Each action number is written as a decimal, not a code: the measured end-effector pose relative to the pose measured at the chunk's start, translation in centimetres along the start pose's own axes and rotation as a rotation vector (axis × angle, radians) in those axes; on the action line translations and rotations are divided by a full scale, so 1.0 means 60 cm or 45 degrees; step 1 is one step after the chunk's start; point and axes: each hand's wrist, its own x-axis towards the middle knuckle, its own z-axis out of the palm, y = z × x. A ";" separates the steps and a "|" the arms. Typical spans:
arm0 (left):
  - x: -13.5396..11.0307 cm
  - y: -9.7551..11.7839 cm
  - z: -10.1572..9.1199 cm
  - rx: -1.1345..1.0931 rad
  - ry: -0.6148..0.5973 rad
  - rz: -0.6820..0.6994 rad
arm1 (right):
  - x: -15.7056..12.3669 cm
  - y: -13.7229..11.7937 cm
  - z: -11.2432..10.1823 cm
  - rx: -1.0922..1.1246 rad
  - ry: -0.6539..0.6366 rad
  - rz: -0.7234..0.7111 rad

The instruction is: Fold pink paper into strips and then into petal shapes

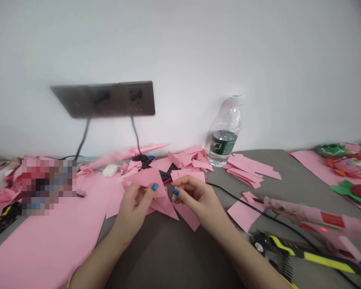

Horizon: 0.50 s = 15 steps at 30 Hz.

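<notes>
Grey desk, loose pink paper scraps just past hands; left hand & right hand close together, both pinching folded pink paper piece between them; firm fingertip grip keeps fold crisp.

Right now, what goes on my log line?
left hand: holding folded pink paper | right hand: at its edge | nearby: plastic water bottle

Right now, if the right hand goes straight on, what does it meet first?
The right hand likely meets the folded pink paper in the left hand; depth unclear, it may already touch.
</notes>
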 end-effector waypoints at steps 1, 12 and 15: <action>0.003 0.000 -0.002 -0.013 0.060 0.009 | 0.000 -0.002 -0.007 -0.157 0.058 -0.035; 0.010 0.003 -0.017 0.475 -0.100 0.366 | -0.017 -0.001 -0.052 -1.756 0.313 0.109; 0.010 -0.002 -0.016 0.654 -0.148 0.451 | -0.016 -0.004 -0.057 -1.687 0.251 0.158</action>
